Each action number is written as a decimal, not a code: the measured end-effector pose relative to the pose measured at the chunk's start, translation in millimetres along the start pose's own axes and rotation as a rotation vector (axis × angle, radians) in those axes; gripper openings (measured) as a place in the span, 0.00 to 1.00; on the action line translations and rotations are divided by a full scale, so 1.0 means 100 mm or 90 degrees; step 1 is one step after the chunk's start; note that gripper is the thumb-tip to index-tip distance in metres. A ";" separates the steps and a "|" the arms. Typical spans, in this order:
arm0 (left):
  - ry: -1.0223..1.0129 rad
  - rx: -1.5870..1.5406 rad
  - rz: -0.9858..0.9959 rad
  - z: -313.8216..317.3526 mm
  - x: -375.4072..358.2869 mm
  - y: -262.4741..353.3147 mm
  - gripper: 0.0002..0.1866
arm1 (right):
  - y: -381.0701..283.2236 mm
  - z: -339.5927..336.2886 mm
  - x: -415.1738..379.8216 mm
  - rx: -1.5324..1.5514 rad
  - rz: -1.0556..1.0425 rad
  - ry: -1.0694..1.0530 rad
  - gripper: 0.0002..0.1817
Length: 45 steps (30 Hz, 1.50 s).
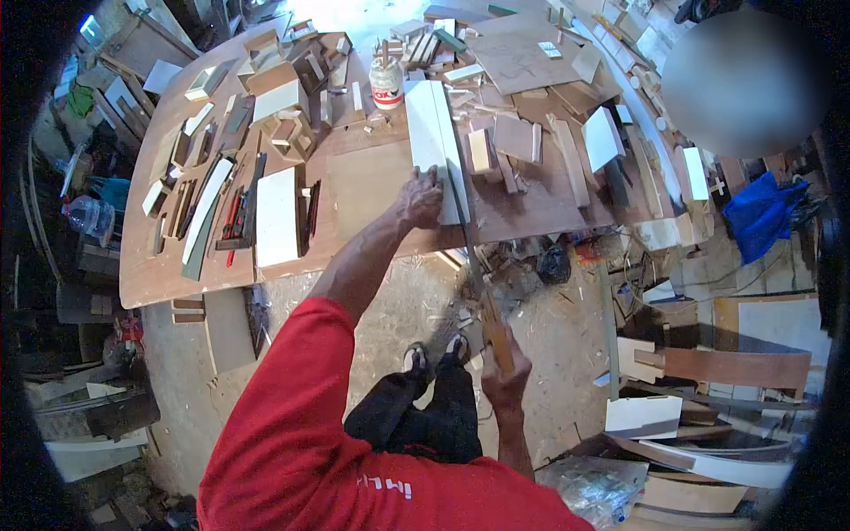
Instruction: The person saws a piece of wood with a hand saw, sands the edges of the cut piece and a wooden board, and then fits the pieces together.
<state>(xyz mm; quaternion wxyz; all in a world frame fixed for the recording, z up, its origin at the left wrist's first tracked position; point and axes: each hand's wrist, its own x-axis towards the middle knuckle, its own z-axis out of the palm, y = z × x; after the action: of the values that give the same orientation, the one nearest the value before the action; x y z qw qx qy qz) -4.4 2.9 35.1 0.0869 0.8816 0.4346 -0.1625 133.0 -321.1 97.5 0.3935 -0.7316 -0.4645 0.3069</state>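
Observation:
A long white board (pixel 428 124) lies on the worktable and reaches its near edge. My left hand (pixel 421 198) rests on top of the board, pressing down with its fingers forward. Below the table's edge, my right hand (pixel 506 379) is wrapped round the wooden handle of a handsaw (pixel 473 257). The saw's long thin blade slopes up from my hand to the board, along a dark line that runs lengthwise through it. How deep the teeth sit in the board cannot be made out.
On the worktable (pixel 367 173) stand a white glue tub (pixel 386 84), wooden offcuts and small wooden boxes (pixel 288 134). A black-and-red tool (pixel 235 221) lies at the left near a white panel (pixel 279 217). Boards (pixel 735 367) are stacked at the right; scraps litter the floor.

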 end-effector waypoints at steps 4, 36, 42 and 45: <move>0.027 -0.047 -0.004 0.10 0.02 -0.08 0.58 | -0.20 0.00 0.22 0.025 0.040 -0.017 0.19; 0.085 -0.157 0.055 0.15 -0.02 -0.21 0.55 | -0.22 0.03 0.39 0.082 -0.063 0.000 0.20; 0.307 -0.471 -0.014 0.47 0.08 -0.40 0.54 | -0.69 -0.29 0.58 0.170 0.033 -0.066 0.22; 0.312 -0.507 -0.097 0.47 0.11 -0.40 0.48 | -0.90 -0.40 0.66 0.180 0.011 -0.073 0.22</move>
<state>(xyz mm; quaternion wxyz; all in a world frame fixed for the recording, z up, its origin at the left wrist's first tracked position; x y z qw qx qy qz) -39.6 21.1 -13.6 0.3007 0.7579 0.5340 0.2239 151.1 -248.4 189.0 0.4627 -0.6542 -0.4322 0.4136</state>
